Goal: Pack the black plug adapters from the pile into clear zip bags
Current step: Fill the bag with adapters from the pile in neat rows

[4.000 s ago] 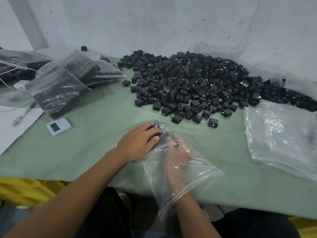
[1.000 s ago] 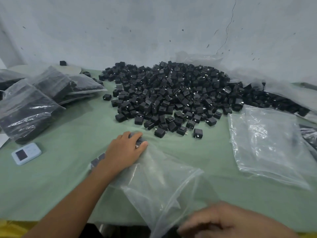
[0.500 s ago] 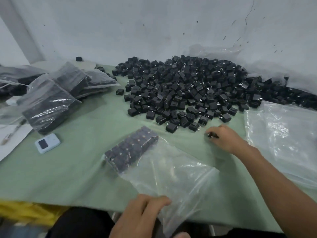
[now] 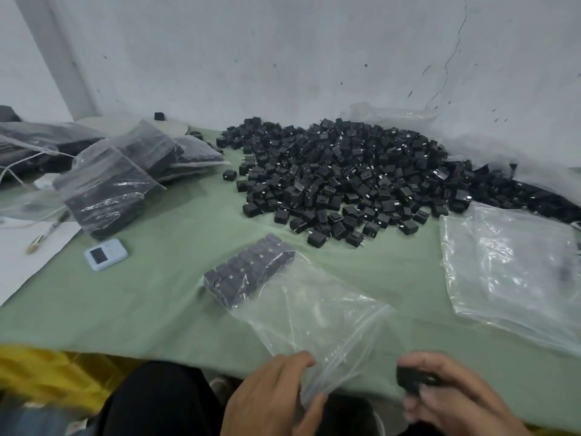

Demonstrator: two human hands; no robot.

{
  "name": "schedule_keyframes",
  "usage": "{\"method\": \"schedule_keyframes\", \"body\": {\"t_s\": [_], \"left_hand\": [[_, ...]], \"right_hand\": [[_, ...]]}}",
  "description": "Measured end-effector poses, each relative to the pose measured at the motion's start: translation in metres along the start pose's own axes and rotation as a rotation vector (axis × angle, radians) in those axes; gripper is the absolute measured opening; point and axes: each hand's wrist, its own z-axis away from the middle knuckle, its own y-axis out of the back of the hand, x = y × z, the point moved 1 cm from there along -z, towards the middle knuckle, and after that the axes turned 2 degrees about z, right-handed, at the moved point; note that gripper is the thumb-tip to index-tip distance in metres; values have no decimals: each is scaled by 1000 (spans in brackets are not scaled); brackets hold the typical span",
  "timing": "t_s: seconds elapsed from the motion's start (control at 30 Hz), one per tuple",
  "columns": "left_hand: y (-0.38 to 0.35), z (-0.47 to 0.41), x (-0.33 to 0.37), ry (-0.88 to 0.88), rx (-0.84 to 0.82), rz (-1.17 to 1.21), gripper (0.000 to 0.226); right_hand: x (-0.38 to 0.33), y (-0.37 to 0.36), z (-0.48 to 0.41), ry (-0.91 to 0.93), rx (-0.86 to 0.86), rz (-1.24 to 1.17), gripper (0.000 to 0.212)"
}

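At the near edge of the counter point(image 4: 151, 297), the left hand point(image 4: 276, 394) pinches the mouth of a clear zip bag point(image 4: 317, 316). The right hand point(image 4: 456, 394), just beside it, grips one black adapter point(image 4: 412, 379). A packed block of adapters point(image 4: 248, 275) fills the bag's far end. Open counter surface separates the bag from the pile point(image 4: 345, 177) behind, the filled bags point(image 4: 107, 187) at left and the empty bags point(image 4: 515, 272) at right.

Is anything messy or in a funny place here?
One black adapter sits alone on the pale round disc at the back left, away from the pile. The wall has a thin crack, upper right.
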Motion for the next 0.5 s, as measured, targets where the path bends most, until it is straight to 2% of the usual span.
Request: {"method": "schedule_keyframes", "body": {"t_s": [0.1,0.2,0.37,0.5], "left_hand": [[-6,2,-4,-16,-6,22,34],[-10,1,-6,-19,27,43,30],[-9,0,4,9,69,152,38],[-4,-4,7,-138,129,147,52]], "right_hand": [[22,-30,-6,-82,-8,20,35],[30,-54,-22,-58,89,-35,33],[31,-75,-50,-43,107,-148,35],[28,-87,-71,48,73,68,18]]}}
